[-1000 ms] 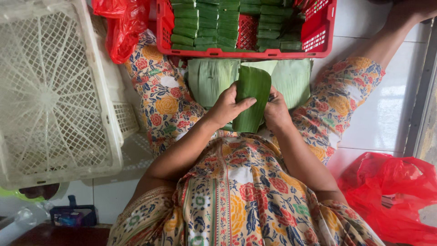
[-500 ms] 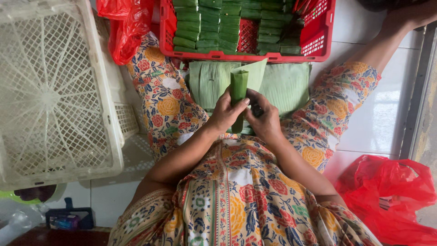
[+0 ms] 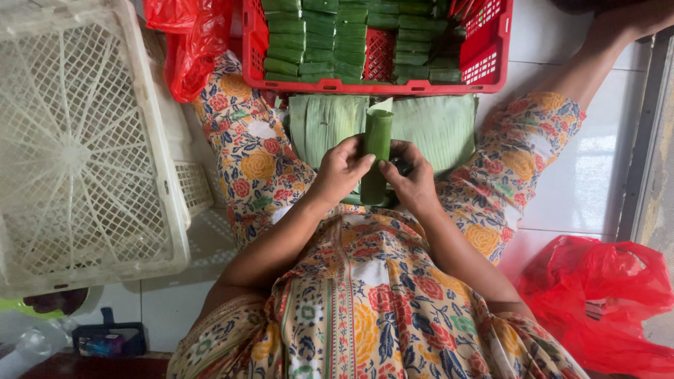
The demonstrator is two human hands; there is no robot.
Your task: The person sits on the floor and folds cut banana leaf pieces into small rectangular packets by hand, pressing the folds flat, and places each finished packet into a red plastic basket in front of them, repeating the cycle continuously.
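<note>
I sit on the floor with my legs apart in flower-patterned clothes. Both hands hold a rolled green banana leaf (image 3: 376, 144) upright in front of me. My left hand (image 3: 342, 168) grips the roll from the left and my right hand (image 3: 412, 179) grips it from the right, fingers wrapped round its lower half. Behind the roll, flat banana leaves (image 3: 439, 126) are stacked between my knees. A red plastic crate (image 3: 491, 67) beyond them holds several rows of folded green leaf packets (image 3: 312, 42).
A large white lattice crate (image 3: 84, 147) stands on its side at the left. Red plastic bags lie at the top left (image 3: 193, 42) and at the lower right (image 3: 604, 302). The floor is white tile (image 3: 583, 175); a small dark box (image 3: 109, 340) sits at the lower left.
The wide leaf that I held open a second ago is now rolled into a narrow tube, and my fingers have closed in round it.
</note>
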